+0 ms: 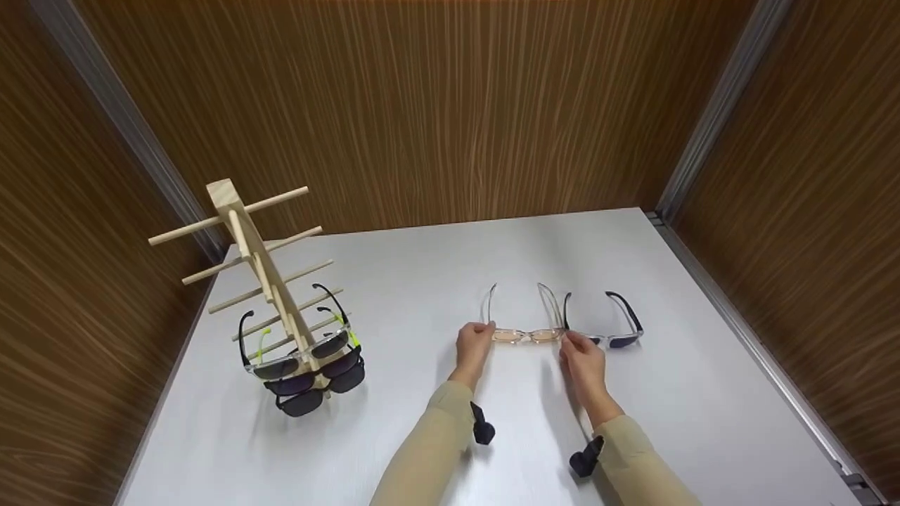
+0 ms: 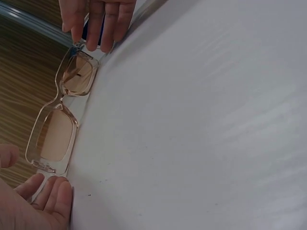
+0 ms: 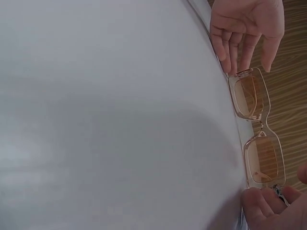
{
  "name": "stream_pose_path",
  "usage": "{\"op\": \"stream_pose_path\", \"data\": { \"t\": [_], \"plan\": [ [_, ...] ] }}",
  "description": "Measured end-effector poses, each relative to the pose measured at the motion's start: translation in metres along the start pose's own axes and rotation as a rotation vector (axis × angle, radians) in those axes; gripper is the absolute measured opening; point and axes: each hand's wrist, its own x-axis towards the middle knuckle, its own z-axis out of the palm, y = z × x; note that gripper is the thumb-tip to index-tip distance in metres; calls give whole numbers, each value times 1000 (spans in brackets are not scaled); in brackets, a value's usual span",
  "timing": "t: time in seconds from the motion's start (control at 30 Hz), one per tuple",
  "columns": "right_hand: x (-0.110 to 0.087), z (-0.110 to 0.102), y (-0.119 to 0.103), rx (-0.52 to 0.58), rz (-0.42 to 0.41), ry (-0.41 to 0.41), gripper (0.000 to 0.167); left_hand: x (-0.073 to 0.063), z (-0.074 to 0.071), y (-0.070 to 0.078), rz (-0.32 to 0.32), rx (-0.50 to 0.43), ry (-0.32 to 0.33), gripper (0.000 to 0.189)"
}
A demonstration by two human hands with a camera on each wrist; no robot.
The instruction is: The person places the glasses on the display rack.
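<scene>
Left hand (image 1: 472,349) and right hand (image 1: 585,362) touch opposite ends of the amber-lensed glasses (image 1: 544,336), thumbs apart from nearly straight fingers; the pair sits on the white table (image 1: 408,295), temples pointing away, just beside dark-lensed sunglasses (image 1: 624,341).

Rack (image 1: 274,276) left on table (image 1: 401,316), glasses (image 1: 519,336) right of it, sunglasses (image 1: 623,341) farther right

Head cam's decently bright, pale glare on the table (image 1: 415,281), soft shadows by the arms (image 1: 429,443), but both wrist views are dimmer, greyish, kinda soft, and bend the table edge.
</scene>
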Motion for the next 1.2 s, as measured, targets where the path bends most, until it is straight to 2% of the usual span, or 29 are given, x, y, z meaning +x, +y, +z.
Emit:
{"op": "stream_pose_path", "data": {
  "t": [0.23, 0.5, 0.8, 0.97, 1.2],
  "plan": [
    [0, 1, -1, -18, -7, -1, 35, 4, 2, 3, -42, 41, 14, 22],
    [1, 5, -1, -33, -30, 13, 30, 6, 2, 8, -75, 9, -3, 23],
    [3, 3, -1, -48, -26, 11, 32, 7, 2, 6, -51, -59, -7, 22],
    [4, 3, -1, -35, -49, 14, 31, 7, -1, 3, -13, -104, -51, 24],
    [3, 7, 2, -43, -61, 22, 31, 8, -10, -1, -44, -74, -79, 26]
  ]
}}
